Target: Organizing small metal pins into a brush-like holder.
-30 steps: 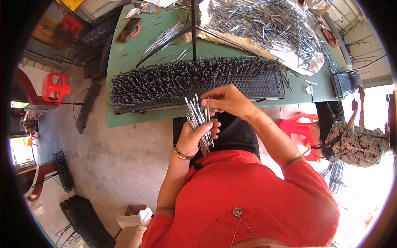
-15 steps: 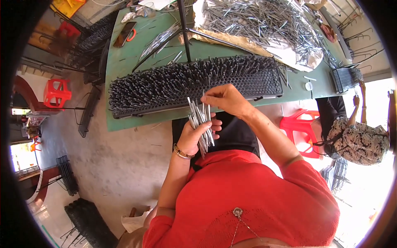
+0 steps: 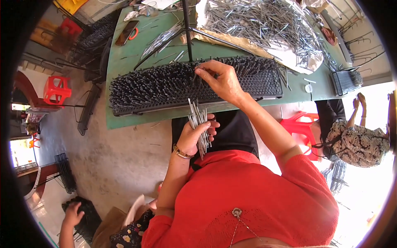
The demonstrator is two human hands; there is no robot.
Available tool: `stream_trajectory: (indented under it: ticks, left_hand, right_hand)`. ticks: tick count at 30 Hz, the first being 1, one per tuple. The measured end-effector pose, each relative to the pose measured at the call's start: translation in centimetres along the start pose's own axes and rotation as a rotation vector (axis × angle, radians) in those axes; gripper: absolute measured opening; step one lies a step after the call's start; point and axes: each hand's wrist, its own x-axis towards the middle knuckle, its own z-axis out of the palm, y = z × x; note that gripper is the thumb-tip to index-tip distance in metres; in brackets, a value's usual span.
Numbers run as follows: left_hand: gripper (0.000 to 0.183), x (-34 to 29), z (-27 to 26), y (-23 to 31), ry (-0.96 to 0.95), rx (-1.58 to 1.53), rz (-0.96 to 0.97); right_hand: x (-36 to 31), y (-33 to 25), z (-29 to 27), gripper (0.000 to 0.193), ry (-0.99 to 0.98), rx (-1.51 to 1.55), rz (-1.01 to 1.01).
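My left hand [image 3: 192, 135], a bracelet at its wrist, is closed round a bundle of thin silvery metal rods [image 3: 197, 118] in front of the table's near edge. Above the rack my right hand [image 3: 223, 82] pinches a thin rod, mostly hidden, with its fingertips among the standing rods. The long black perforated rack [image 3: 260, 84] lies along the near edge. Close-packed rods [image 3: 153, 89] stand up from its left and middle parts, leaning various ways. Bare holes show toward its right end.
A big heap of loose rods [image 3: 264, 25] lies on paper across the green table [image 3: 124, 66]. A black metal stand [image 3: 187, 31] rises behind the rack. A phone [image 3: 127, 33] lies far left. One co-worker [image 3: 357, 142] sits right; another person's hand [image 3: 73, 214] shows lower left.
My right hand has moved from beside the bundle up and left to the rack. My left hand has barely moved. Another person's hand and flowered clothing have come into view at lower left.
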Motion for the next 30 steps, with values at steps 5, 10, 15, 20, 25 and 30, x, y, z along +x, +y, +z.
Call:
stream_trajectory:
  ticks: [5,10,15,20,25,30]
  left_hand:
    - [0.034,-0.16,-0.09,-0.06,0.021,-0.01,-0.018]
    - [0.035,-0.03,-0.18,-0.09,0.007,-0.047,-0.01]
    - [0.037,0.14,-0.19,0.01,0.001,-0.025,-0.009]
    - [0.038,0.01,-0.3,-0.02,-0.001,-0.022,-0.007]
    - [0.037,-0.01,-0.34,-0.03,0.002,-0.034,-0.002]
    - [0.037,0.05,-0.64,-0.21,0.002,-0.041,0.002]
  right_hand:
    - [0.23,-0.24,0.17,0.016,-0.018,0.0,-0.042]
    - [0.18,-0.37,0.36,0.015,-0.072,-0.029,-0.113]
    - [0.15,-0.4,0.16,0.015,-0.077,-0.061,-0.14]
    - [0.19,-0.61,0.31,0.014,-0.08,-0.058,-0.132]
    - [0.28,-0.56,0.37,0.015,-0.078,-0.125,-0.199]
    - [0.23,-0.3,0.67,0.015,-0.102,-0.19,-0.253]
